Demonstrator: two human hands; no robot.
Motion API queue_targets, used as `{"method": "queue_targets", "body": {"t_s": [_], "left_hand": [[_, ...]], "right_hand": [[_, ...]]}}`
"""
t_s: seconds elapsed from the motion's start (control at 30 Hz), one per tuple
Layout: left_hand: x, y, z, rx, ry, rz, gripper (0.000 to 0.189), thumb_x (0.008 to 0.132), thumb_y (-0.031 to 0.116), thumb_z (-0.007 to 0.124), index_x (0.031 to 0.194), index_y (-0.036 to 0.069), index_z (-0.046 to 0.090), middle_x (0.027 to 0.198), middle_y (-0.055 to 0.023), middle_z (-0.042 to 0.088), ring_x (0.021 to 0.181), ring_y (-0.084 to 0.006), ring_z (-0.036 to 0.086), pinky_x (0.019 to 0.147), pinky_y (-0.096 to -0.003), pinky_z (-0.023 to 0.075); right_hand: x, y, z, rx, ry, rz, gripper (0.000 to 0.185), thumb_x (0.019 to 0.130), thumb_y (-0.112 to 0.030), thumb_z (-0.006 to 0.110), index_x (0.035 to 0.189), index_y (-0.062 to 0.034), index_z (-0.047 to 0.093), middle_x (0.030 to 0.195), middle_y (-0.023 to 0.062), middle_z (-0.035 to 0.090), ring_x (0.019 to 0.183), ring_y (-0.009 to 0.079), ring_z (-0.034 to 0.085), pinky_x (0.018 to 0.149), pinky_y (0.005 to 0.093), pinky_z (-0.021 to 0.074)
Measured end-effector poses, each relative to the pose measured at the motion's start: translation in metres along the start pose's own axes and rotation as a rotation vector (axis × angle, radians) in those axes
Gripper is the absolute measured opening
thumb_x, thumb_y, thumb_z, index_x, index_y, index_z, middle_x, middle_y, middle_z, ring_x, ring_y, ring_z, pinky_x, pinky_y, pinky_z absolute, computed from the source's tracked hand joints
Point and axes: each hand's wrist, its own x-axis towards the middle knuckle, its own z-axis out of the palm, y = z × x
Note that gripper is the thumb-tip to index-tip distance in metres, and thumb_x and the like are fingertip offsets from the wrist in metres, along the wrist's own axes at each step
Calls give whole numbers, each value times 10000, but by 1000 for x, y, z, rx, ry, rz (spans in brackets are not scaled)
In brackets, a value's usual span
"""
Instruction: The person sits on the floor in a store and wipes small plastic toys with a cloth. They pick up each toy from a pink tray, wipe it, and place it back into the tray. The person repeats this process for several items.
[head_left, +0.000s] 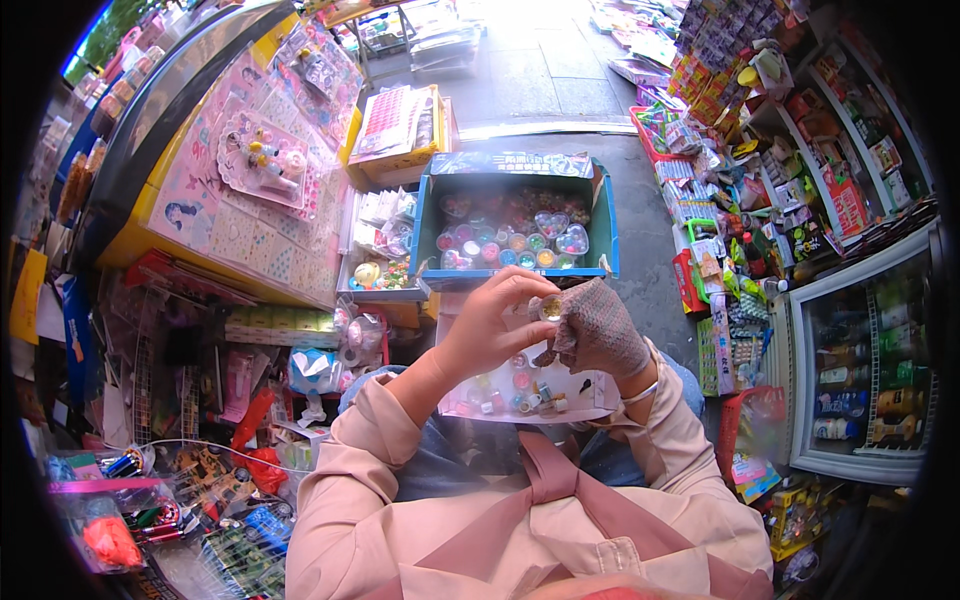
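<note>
Between the thumb and fingers of my left hand (506, 311) is a small round clear container (551, 308) with gold-coloured contents. A grey-pink knitted cloth (600, 326) covers my right hand (611, 337) and presses against the container's right side. Beneath both hands, a shallow white box (592, 401) on my lap holds several small jars and little bottles (541, 397). Just beyond stands a blue-green cardboard box (517, 274), open at the top, with round tubs and heart-shaped clear containers (573, 240) inside.
Left of the cardboard box are a tray of small packets (382, 289) and a sticker-covered counter (247, 232) bearing a pink scalloped tray (262, 191). Packed goods and a red basket (750, 420) line the right, beside a glass-door refrigerator (862, 360). Wire racks (142, 375) stand at left.
</note>
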Motion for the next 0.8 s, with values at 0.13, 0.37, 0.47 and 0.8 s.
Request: {"method": "queue_targets", "body": {"t_s": [0.13,0.37,0.47,0.8], "left_hand": [[0,0,2,-126,37,-25,384,832,92,761,1194,39,646,1214,-107,590,1150,-224,570,984,-345,459],[-1,1,7,154,38,69,519,776,4,751,1275,71,622,1256,-125,569,1129,-257,589,953,-349,485],[-1,0,7,296,57,134,533,753,11,776,1258,90,627,1229,-132,580,1103,-294,595,928,-373,500],[-2,-4,1,164,50,71,498,779,43,796,1244,74,623,1188,-132,608,1068,-285,610,935,-358,485]], "right_hand": [[-7,8,1,315,-152,147,463,618,-103,744,1064,-84,620,962,121,619,863,322,612,742,440,490],[-19,20,12,344,-116,45,734,514,-38,779,1230,-73,620,1219,127,630,1123,333,594,939,446,479],[-19,23,17,211,-258,101,770,481,-68,795,1232,-75,623,1202,123,639,1107,335,604,916,443,485],[5,10,-4,-253,-483,141,590,545,-215,796,1102,-101,642,1050,69,647,903,321,625,757,418,481]]}}
